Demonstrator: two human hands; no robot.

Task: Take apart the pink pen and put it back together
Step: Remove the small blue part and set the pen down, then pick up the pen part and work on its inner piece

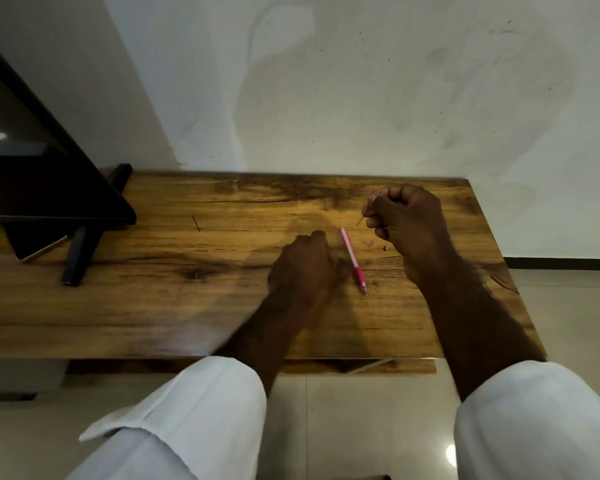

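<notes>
The pink pen barrel (353,259) lies on the wooden table (153,306) between my hands, its tip toward me. My right hand (404,221) is raised at the far right of the table, fingers closed on a thin dark refill (360,221) whose end pokes out to the left. A tiny pink piece (371,242) and a small dark piece (384,248) rest on the wood just under that hand. My left hand (303,268) sits on the table just left of the barrel, fingers curled, nothing visible in it.
A black monitor (32,161) on a stand (80,251) takes up the left end of the table, with a phone-like slab (37,249) under it. A thin dark stick (196,223) lies mid-table. A white wall (361,81) runs behind; the table's right edge drops to tiled floor.
</notes>
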